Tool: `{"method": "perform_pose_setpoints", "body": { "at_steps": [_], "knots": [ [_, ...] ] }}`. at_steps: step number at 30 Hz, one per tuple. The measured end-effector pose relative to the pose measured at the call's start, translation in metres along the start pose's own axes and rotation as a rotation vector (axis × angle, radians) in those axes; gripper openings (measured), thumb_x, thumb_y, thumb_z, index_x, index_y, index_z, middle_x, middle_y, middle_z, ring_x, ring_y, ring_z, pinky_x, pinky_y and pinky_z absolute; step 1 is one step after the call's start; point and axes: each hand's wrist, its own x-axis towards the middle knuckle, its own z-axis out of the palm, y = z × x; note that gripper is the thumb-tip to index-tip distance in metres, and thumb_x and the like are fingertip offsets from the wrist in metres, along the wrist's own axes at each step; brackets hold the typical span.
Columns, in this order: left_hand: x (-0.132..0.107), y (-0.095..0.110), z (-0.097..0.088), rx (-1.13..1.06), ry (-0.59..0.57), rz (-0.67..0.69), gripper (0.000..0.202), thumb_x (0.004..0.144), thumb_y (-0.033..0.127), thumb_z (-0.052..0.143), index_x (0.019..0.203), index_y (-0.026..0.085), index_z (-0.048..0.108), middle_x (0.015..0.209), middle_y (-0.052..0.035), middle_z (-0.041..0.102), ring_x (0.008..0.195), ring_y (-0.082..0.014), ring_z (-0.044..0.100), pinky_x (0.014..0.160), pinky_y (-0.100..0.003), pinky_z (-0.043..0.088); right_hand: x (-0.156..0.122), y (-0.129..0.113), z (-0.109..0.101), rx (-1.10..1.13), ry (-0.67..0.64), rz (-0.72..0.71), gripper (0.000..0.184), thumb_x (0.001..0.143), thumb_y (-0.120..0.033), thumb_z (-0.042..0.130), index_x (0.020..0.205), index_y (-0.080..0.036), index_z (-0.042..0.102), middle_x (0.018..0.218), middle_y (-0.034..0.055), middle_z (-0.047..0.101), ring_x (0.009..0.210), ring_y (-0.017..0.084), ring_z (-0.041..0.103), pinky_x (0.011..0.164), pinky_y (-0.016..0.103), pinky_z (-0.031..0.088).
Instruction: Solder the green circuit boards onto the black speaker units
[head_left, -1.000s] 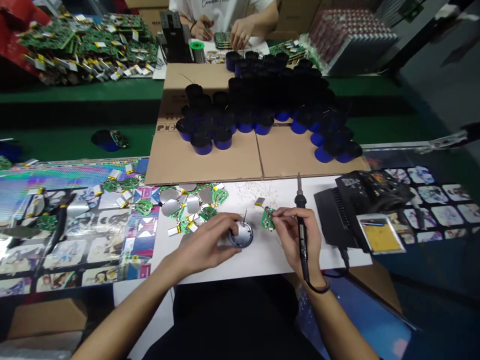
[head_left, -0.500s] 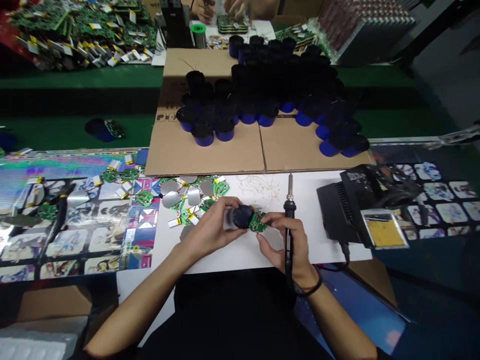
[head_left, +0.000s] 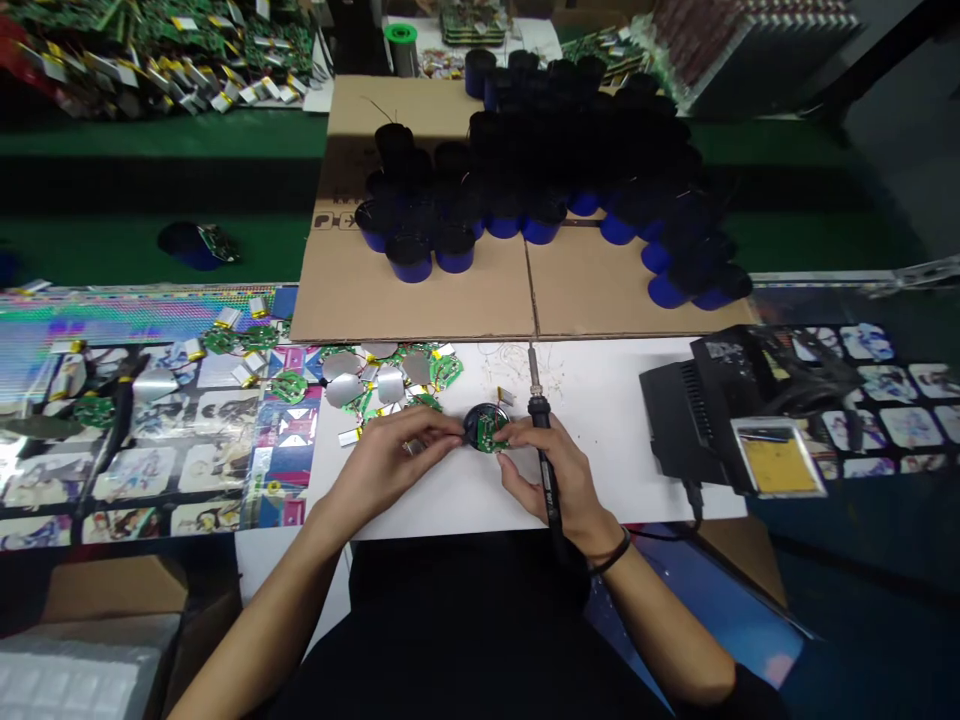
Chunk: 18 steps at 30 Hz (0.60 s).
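My left hand (head_left: 394, 450) pinches the left edge of a round dark cup (head_left: 471, 424) just above the white sheet. A green circuit board (head_left: 491, 430) lies over the cup's open top. A small silver battery (head_left: 505, 397) sticks out beyond the cup's far side. My right hand (head_left: 559, 470) is closed round a black soldering iron (head_left: 550, 485), its metal tip pointing away from me. Thumb and forefinger of that same hand are at the board's right edge.
Several loose boards with silver discs (head_left: 390, 385) lie to the left on the white sheet (head_left: 450, 495). Many blue-black cups (head_left: 411, 258) stand on cardboard (head_left: 420, 315) beyond. At right is a black box-shaped unit (head_left: 679, 410) with a yellow sponge tray (head_left: 778, 460).
The cup has turned from tilted sideways to facing up and come lower. The board has moved from beside it to over its opening. The iron has shifted left with my right hand.
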Motion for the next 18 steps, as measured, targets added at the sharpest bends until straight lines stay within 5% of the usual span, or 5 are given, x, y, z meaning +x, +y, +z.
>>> {"method": "perform_pose_setpoints", "body": {
  "at_steps": [8,13,18],
  "knots": [
    [0.011,0.0,0.012,-0.091,0.052,0.093,0.011,0.099,0.03,0.075,0.1,0.023,0.083,0.113,-0.0086,0.08,0.104,-0.0226,0.076,0.076,-0.031,0.061,-0.001,-0.005,0.0,-0.077,-0.046,-0.057,0.04,0.09,-0.008,0.073,0.121,-0.029,0.059,0.108,0.0058,0.081,0.097,0.025,0.075,0.085,0.046,0.063],
    [0.014,0.0,0.016,-0.111,0.017,0.015,0.014,0.101,0.033,0.073,0.105,0.024,0.083,0.098,-0.005,0.081,0.074,-0.0158,0.072,0.065,-0.028,0.056,0.002,-0.012,-0.001,-0.045,-0.023,0.002,0.04,0.089,-0.01,0.073,0.12,-0.029,0.058,0.11,0.0064,0.08,0.101,0.025,0.074,0.087,0.048,0.063],
    [0.015,-0.001,0.02,-0.03,0.086,0.062,0.01,0.1,0.029,0.075,0.104,0.024,0.083,0.094,-0.0031,0.08,0.076,-0.0156,0.071,0.067,-0.028,0.054,0.012,-0.018,0.002,-0.001,0.077,0.037,0.038,0.09,-0.007,0.073,0.117,-0.028,0.057,0.105,0.0046,0.079,0.098,0.022,0.078,0.09,0.046,0.063]
  ]
}}
